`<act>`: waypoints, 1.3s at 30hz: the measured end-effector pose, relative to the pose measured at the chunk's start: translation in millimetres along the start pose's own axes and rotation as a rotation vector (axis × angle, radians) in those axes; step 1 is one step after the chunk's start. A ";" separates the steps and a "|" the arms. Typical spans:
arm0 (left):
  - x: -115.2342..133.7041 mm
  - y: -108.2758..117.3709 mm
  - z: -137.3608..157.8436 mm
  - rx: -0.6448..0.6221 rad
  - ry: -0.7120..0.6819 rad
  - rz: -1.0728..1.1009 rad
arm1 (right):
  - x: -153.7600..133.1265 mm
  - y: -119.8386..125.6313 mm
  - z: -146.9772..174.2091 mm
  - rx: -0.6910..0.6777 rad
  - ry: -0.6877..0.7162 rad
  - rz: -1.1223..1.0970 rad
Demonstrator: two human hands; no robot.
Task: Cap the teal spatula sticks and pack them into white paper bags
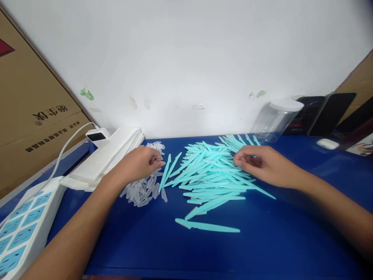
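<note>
A heap of turquoise eyebrow razors (210,167) lies in the middle of the blue table. To its left is a pile of translucent plastic caps (142,190). My left hand (142,163) hovers over the caps, fingers curled and thumb close to the index finger; anything between the tips is too small to make out. My right hand (259,163) is at the heap's right edge, fingers bent together among the razors, and what they hold is hidden. One single razor (208,226) lies apart, nearer the front. Two more lean beside the caps.
White paper sleeves (107,155) are stacked behind my left forearm. A power strip (32,221) and a white device with a cable (97,136) are at the left. Toward the back right stand a clear jar with a white lid (276,118), a dark phone (330,112) and a small white case (328,144).
</note>
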State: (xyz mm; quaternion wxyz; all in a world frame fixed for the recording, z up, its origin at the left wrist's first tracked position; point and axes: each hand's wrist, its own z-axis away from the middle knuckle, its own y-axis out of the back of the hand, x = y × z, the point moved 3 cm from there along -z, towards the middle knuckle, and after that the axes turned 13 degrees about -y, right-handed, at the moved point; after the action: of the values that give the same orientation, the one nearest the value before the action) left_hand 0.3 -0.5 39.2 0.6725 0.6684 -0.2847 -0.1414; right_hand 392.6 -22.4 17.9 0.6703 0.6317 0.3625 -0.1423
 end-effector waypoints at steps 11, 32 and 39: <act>-6.5 3.3 5.7 -0.080 0.016 0.070 | -3.5 1.2 0.5 -0.078 0.006 -0.001; -3.1 -3.0 5.0 -0.132 0.011 0.146 | -3.8 27.7 0.7 0.235 -0.092 -0.114; 5.7 4.0 -3.6 0.273 -0.085 0.278 | 3.0 31.8 -1.1 0.260 -0.193 -0.380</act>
State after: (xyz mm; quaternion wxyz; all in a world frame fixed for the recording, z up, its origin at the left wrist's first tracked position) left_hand 6.1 -0.6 44.4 0.5759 0.7011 -0.4190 -0.0351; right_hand 415.1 -15.4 39.6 0.5759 0.6166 0.3880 -0.3709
